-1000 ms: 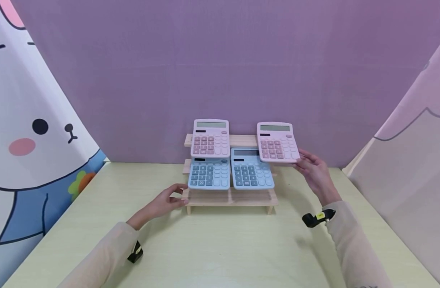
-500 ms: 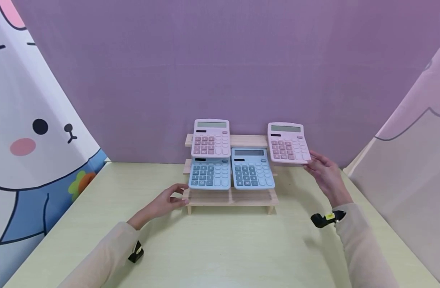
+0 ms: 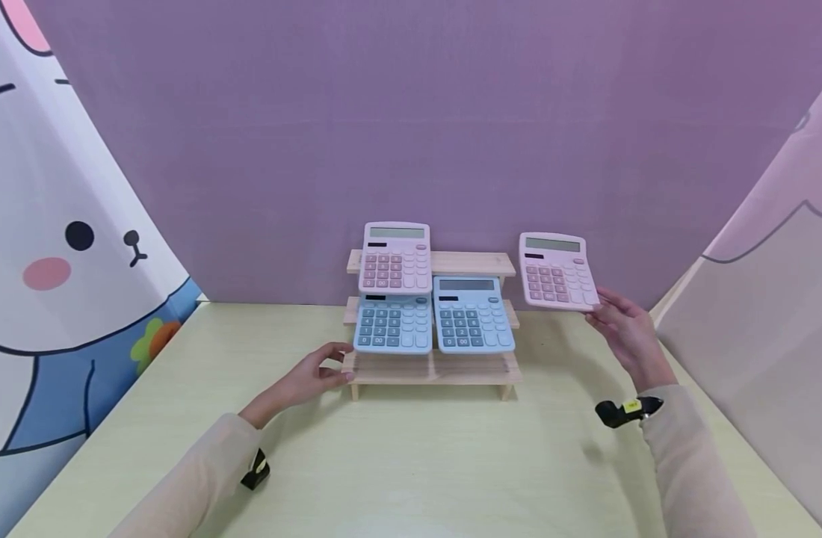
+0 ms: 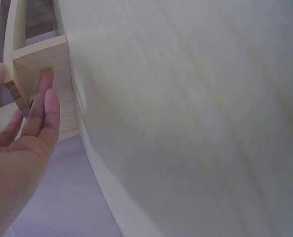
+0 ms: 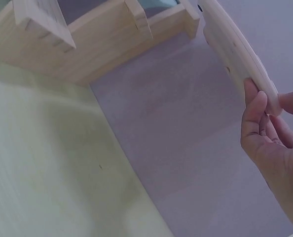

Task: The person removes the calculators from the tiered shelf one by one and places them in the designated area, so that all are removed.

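Note:
My right hand (image 3: pixel 626 329) pinches a pink calculator (image 3: pixel 557 273) by its lower right corner, holding it in the air to the right of the wooden tiered rack (image 3: pixel 431 370). In the right wrist view the thumb lies on one face of the calculator (image 5: pixel 240 54) and the fingers on the other. My left hand (image 3: pixel 311 373) grips the left end of the rack's lowest board, with fingertips against the side panel (image 4: pixel 57 89) in the left wrist view. Another pink calculator (image 3: pixel 396 258) leans on the rack's upper left, above a blue calculator (image 3: pixel 392 329). A second blue calculator (image 3: pixel 474 317) leans beside it.
The rack stands on a pale wooden table (image 3: pixel 411 456), near a purple back wall (image 3: pixel 411 134). A printed cartoon panel (image 3: pixel 81 299) borders the left side and a pale panel (image 3: pixel 761 321) the right. The rack's top right board (image 3: pixel 471 263) is bare.
My right hand has carried the pink calculator rightward, from in front of the rack's upper right end to beyond that end. The left hand stays on the rack.

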### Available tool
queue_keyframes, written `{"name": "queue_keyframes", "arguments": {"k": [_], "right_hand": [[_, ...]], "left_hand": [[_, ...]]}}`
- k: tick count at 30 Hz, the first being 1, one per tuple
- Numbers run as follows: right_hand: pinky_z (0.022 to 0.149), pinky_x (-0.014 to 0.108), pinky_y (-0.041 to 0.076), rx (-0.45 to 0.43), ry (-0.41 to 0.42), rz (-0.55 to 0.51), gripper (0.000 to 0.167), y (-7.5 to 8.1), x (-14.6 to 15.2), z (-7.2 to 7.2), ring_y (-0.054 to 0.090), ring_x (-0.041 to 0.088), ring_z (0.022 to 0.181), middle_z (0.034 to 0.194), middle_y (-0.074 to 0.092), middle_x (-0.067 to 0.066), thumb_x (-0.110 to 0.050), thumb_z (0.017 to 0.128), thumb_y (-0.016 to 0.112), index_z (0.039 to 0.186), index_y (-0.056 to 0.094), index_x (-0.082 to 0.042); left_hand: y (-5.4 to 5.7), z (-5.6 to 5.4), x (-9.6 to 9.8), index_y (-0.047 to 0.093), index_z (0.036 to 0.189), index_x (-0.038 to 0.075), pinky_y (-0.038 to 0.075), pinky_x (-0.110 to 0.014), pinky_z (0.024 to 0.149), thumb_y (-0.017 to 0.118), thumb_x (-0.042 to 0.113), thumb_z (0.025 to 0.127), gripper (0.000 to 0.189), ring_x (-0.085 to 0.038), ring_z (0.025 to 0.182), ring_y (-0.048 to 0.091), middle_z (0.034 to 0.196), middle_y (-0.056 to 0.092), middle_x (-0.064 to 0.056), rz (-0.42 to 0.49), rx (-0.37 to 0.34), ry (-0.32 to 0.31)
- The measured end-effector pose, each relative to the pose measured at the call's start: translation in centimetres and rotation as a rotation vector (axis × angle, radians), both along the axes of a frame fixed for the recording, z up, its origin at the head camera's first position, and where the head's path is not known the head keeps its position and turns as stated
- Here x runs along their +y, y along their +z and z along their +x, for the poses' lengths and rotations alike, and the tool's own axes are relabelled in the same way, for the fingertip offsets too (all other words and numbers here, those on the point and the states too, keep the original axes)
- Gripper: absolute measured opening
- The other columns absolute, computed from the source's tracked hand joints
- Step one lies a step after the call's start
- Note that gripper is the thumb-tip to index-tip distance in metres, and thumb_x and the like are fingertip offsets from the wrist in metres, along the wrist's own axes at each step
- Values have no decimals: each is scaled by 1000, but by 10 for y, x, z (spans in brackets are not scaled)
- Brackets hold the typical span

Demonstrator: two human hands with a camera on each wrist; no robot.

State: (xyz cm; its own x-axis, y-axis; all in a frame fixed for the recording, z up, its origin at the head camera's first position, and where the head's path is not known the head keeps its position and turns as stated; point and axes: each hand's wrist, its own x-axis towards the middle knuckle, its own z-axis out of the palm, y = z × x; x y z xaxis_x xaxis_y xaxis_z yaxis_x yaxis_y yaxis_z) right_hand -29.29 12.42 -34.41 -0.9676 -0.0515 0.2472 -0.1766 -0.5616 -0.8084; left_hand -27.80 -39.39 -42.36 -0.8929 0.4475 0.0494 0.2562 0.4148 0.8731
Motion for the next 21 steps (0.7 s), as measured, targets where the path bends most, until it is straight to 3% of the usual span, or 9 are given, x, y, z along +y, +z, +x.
{"name": "queue_keyframes", "arguments": {"k": [21], "right_hand": [[74, 24, 54, 33, 58, 110, 37, -31, 16, 5, 67, 19, 84, 94, 68, 12, 17, 91, 31, 108, 59, -1]], "left_hand": [[0, 0, -1, 34, 136, 4, 50, -30, 81, 61, 26, 88, 59, -25, 98, 58, 125, 42, -21, -3, 9, -1]]}}
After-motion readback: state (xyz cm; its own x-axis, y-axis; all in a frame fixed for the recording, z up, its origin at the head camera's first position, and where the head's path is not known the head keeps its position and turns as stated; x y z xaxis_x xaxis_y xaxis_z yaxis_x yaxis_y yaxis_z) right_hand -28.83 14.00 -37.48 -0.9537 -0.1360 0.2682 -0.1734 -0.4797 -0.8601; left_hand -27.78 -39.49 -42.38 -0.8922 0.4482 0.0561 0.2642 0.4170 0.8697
